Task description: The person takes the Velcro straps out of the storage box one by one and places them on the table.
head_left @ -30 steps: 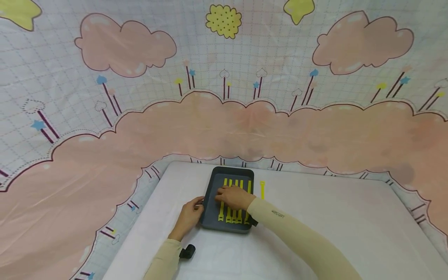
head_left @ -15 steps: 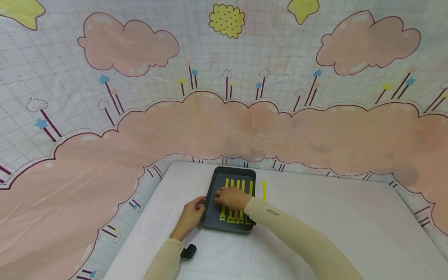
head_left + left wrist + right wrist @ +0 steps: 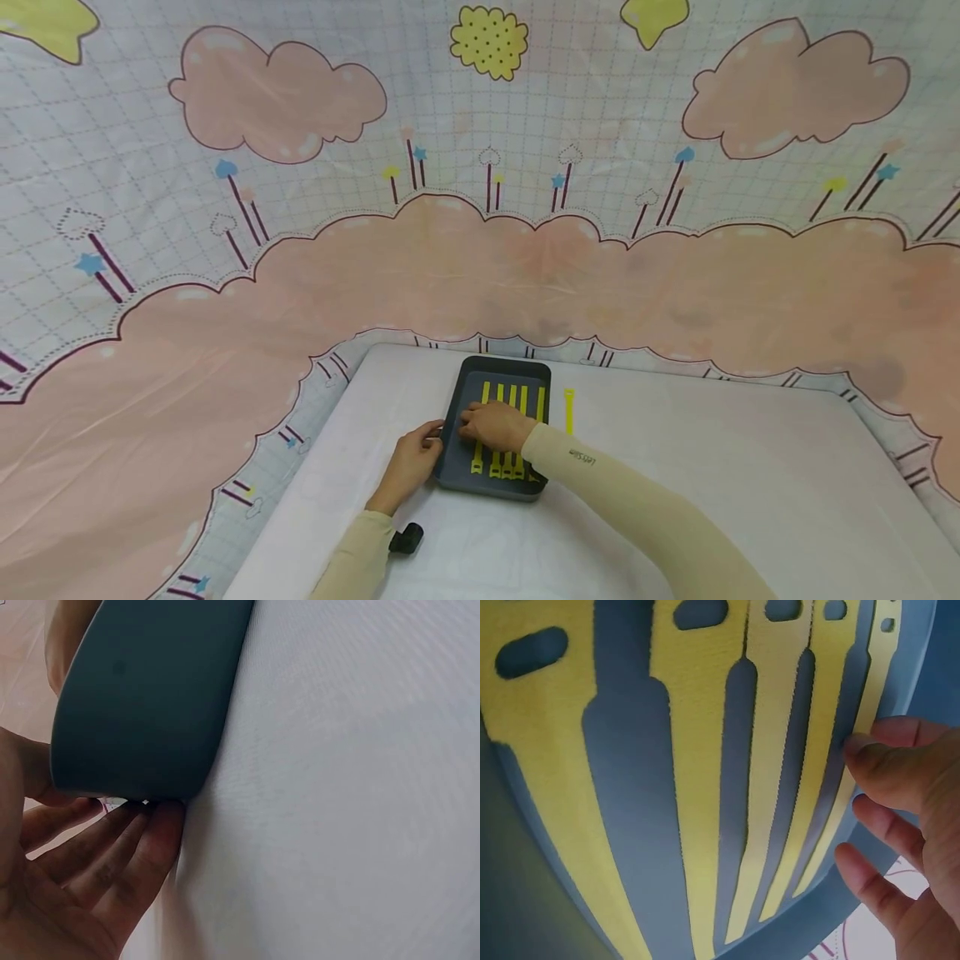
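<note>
A dark grey rectangular tray [image 3: 506,365] stands on the white table. Inside it lie several yellow hook-and-loop cable ties [image 3: 496,467], side by side, their slotted heads towards me. My left hand [image 3: 408,458] is at the tray's left side. In the left wrist view, its nearly straight fingers [image 3: 146,855] touch the outer tray wall [image 3: 150,697]. Over the tray, my right hand [image 3: 497,427] pinches the leftmost cable tie [image 3: 864,705] between thumb [image 3: 885,769] and index finger, partway along its length. That tie lies in the tray, and the hand hides parts of the row.
Just right of the tray, another yellow cable tie [image 3: 569,412] lies on the table [image 3: 712,467], partly behind my right sleeve [image 3: 622,492]. A black wrist camera [image 3: 407,539] sits by my left sleeve. Behind the table hangs a cloud-patterned cloth [image 3: 525,275].
My right hand has shifted slightly left over the tray, and the leftmost cable tie stands a little farther from its neighbour. My left hand keeps its place against the tray.
</note>
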Motion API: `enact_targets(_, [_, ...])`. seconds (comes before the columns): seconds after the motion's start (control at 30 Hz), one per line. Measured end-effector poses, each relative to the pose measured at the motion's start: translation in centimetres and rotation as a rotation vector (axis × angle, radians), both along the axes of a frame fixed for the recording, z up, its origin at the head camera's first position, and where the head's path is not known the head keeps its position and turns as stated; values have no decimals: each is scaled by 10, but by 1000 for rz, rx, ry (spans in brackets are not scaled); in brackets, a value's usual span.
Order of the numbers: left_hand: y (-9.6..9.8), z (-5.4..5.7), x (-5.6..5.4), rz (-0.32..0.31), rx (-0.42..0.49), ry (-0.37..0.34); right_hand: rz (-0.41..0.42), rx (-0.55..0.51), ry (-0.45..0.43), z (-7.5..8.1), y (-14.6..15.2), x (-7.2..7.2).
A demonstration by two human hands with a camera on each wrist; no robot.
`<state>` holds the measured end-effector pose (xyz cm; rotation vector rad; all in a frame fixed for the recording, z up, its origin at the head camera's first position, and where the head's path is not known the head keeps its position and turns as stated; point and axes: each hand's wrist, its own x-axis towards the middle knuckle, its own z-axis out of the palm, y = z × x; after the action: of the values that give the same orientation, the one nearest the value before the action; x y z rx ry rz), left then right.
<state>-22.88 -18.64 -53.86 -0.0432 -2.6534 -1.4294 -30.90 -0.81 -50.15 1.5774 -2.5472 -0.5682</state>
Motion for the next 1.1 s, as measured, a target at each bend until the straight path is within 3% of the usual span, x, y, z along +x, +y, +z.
enact_targets(0.43, [-1, -1, 1, -5, -6, -4, 4, 63, 60, -1, -1, 1])
enact_targets(0.83, [0, 0, 1, 10, -9, 11, 28, -18, 53, 2, 6, -3])
enact_targets(1.1, [-1, -1, 2, -5, -8, 27, 86, -73, 180, 14, 9, -2])
